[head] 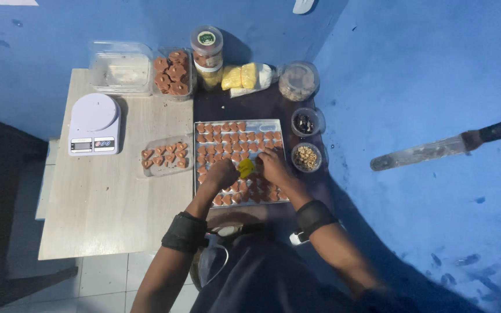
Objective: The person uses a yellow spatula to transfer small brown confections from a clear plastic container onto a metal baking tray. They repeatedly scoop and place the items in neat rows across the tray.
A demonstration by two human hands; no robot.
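Note:
A metal baking tray [200, 124] holds rows of small brown heart-shaped cookies [233, 138]. Both my hands are over its near half. My left hand [221, 172] is closed around a small yellow piping bag [245, 167]. My right hand [273, 165] pinches the same bag from the other side, its fingers touching the cookies. Black wrist bands sit on both forearms.
A clear lid [152, 167] with several heart cookies lies left of the tray. A white kitchen scale [94, 123] stands on the pale table [105, 197]. Plastic containers [172, 72], a jar [207, 55], yellow bags [242, 75] and topping bowls [307, 156] line the blue wall.

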